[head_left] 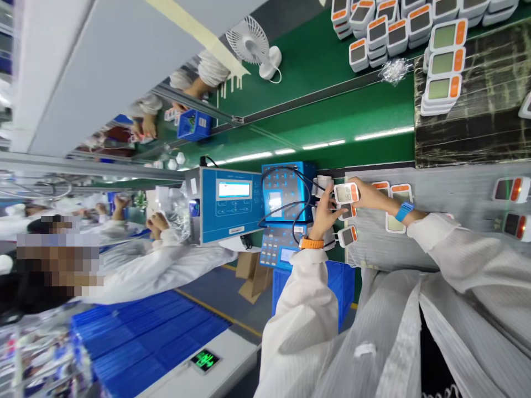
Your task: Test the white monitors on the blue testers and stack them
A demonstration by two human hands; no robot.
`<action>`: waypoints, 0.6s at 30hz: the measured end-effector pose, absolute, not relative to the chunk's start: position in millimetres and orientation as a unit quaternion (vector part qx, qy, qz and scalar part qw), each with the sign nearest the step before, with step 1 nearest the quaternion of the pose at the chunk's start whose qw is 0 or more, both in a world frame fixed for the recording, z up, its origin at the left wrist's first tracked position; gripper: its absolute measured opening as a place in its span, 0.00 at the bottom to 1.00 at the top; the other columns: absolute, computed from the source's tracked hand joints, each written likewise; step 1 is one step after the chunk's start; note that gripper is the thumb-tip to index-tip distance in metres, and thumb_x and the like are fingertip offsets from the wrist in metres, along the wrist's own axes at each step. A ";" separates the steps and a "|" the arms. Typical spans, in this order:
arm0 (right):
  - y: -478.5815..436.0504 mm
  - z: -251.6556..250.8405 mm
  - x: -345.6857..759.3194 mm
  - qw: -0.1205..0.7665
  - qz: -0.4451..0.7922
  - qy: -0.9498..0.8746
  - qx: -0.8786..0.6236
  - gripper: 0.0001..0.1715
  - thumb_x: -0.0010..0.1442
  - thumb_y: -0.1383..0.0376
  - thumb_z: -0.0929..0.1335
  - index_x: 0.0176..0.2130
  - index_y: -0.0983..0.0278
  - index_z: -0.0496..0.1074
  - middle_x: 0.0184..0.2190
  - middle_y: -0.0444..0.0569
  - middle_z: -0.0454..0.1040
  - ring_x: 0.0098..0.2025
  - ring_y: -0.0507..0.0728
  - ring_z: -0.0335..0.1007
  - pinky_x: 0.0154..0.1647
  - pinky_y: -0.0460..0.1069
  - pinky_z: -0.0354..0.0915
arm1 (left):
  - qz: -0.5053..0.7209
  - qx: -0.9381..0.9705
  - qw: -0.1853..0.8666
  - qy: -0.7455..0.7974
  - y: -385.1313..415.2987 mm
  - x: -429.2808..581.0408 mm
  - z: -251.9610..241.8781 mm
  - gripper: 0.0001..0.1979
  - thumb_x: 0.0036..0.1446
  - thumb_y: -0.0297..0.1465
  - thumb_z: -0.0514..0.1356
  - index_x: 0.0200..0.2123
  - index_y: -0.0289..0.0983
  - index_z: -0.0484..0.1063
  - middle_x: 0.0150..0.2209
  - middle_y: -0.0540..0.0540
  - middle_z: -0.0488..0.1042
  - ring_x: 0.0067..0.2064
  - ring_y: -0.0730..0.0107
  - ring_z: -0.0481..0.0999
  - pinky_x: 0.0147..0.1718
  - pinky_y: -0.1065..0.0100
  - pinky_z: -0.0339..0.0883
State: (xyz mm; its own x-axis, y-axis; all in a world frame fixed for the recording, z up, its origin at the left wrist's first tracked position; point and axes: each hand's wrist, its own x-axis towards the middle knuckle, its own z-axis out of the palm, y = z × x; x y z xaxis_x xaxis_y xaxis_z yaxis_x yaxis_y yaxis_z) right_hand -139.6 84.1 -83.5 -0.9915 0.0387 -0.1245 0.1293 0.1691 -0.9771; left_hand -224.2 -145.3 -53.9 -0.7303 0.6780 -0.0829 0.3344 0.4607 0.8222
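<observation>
Fingers of the right hand [367,194] are closed on the right edge of a white LCD monitor with an orange button [345,193], its screen showing digits. Left hand [323,218], in an orange watch strap [312,243], has forefinger and thumb parted at the monitor's left edge; whether they pinch it or something beside it cannot be told. A blue wristband [404,211] circles the right wrist.

Just below the held monitor, on the body side, lie a partly covered second monitor [348,213] and, lower, a third monitor [347,236]. Left of the grip sit an upper blue keypad tester [284,182] with black cables [307,190] across it, a lower blue keypad tester [271,246] and, farther left, a larger blue instrument [234,221] with a lit display. Right of the grip, more monitors [400,193] lie on the grey mat [448,188], some behind the right forearm. Beyond the grip, to the upper right, stacked monitors [443,88] stand on a dark wrapped slab [477,127].
</observation>
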 end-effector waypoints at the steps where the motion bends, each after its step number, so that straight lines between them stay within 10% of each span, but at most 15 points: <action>1: 88.0 -80.3 -133.5 0.038 -0.689 0.722 0.061 0.43 0.47 0.71 0.79 0.59 0.60 0.67 0.48 0.49 0.78 0.44 0.60 0.77 0.46 0.55 0.76 | 0.417 0.325 0.190 0.827 -139.6 -222.6 -51.7 0.43 0.56 0.45 0.76 0.70 0.44 0.65 0.66 0.34 0.69 0.40 0.66 0.79 0.37 0.63 0.78; 9: 133.3 -55.5 -75.0 0.061 -0.877 0.440 0.182 0.33 0.51 0.60 0.79 0.55 0.55 0.70 0.38 0.43 0.79 0.39 0.57 0.80 0.42 0.59 0.83 | 0.405 0.417 0.156 0.799 -83.7 -206.2 -34.0 0.36 0.63 0.46 0.71 0.70 0.45 0.65 0.62 0.36 0.72 0.37 0.70 0.78 0.38 0.63 0.79; 18: 287.8 -78.6 -74.7 -0.126 -0.650 0.534 0.526 0.25 0.57 0.65 0.72 0.53 0.61 0.67 0.26 0.37 0.70 0.18 0.50 0.65 0.16 0.42 0.59 | 0.212 0.233 0.170 0.934 -144.2 -229.6 -40.5 0.10 0.59 0.24 0.63 0.43 0.37 0.81 0.45 0.40 0.82 0.38 0.59 0.82 0.48 0.55 0.80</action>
State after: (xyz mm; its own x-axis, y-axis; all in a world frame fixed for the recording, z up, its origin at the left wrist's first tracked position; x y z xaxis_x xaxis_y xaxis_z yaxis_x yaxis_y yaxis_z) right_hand -74.7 287.8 -78.6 -0.4155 0.7247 -0.5498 0.3979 -0.3987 -0.8262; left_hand -229.6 -144.2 -40.5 -0.8336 0.5069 -0.2194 0.3627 0.8020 0.4746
